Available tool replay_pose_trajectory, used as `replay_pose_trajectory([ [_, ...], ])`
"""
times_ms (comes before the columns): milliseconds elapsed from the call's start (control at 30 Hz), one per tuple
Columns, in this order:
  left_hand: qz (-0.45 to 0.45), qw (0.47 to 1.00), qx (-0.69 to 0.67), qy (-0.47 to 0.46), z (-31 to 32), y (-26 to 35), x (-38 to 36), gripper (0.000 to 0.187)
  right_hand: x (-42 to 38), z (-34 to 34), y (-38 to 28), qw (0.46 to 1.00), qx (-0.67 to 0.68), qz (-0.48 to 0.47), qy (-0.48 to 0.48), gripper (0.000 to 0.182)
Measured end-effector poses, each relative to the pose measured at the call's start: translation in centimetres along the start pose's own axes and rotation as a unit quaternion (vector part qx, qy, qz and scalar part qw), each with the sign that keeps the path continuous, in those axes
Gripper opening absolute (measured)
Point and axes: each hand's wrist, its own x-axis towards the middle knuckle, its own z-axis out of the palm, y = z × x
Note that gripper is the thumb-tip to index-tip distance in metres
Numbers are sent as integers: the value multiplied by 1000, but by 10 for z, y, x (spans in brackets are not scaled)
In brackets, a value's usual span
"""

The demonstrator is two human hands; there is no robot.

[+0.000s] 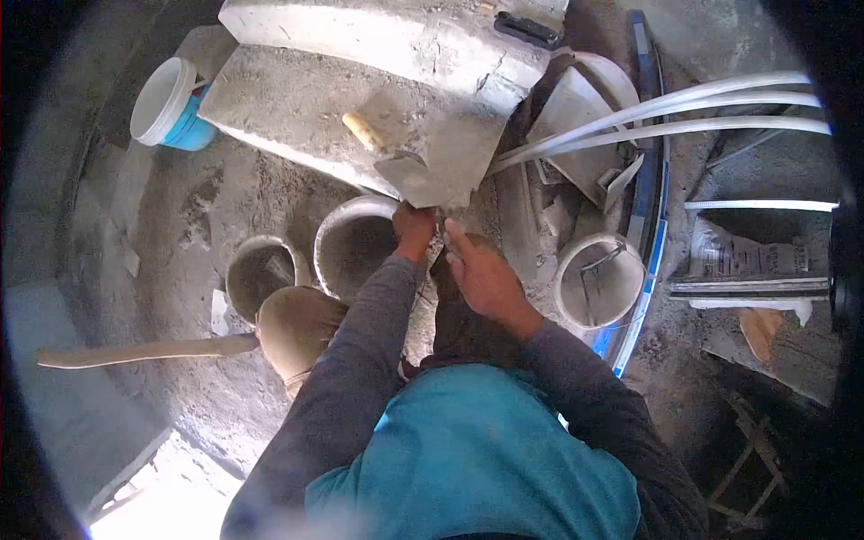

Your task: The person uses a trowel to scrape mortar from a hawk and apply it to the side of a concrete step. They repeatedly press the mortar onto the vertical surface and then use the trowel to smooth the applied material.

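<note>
My left hand (415, 232) is closed at the lower edge of a flat grey angular piece (432, 187), which sticks up away from me. Close beside it, my right hand (489, 281) is curled with the index finger pointing forward along a thin dark thing between the hands; I cannot tell what it is. Just beyond the grey piece, a tool with a pale yellow handle (363, 132) lies on the dusty concrete step (288, 99). Left of my hands stands a round bucket (353, 241) with a pale rim.
A smaller bucket (262, 277) and a wooden-handled tool (148, 352) are to the left. A white-and-blue pail (174, 112) stands further back. At right are another bucket (600, 281), a long blue-edged bar (650, 180), white pipes (684, 103) and a bag (747, 252).
</note>
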Motion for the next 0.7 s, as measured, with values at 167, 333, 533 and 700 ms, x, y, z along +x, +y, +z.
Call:
replay_pose_trajectory([
  [167, 133, 989, 62, 4, -3, -6, 5, 35, 11, -1, 2, 997, 71, 25, -29, 55],
  [333, 123, 987, 99, -15, 2, -3, 15, 37, 22, -10, -3, 992, 86, 71, -63, 55],
  [533, 88, 973, 174, -128, 22, -53, 56, 59, 24, 3, 9, 982, 161, 77, 62, 51],
  [700, -42, 979, 134, -149, -24, -14, 25, 69, 3, 1, 32, 969, 115, 92, 198, 44],
])
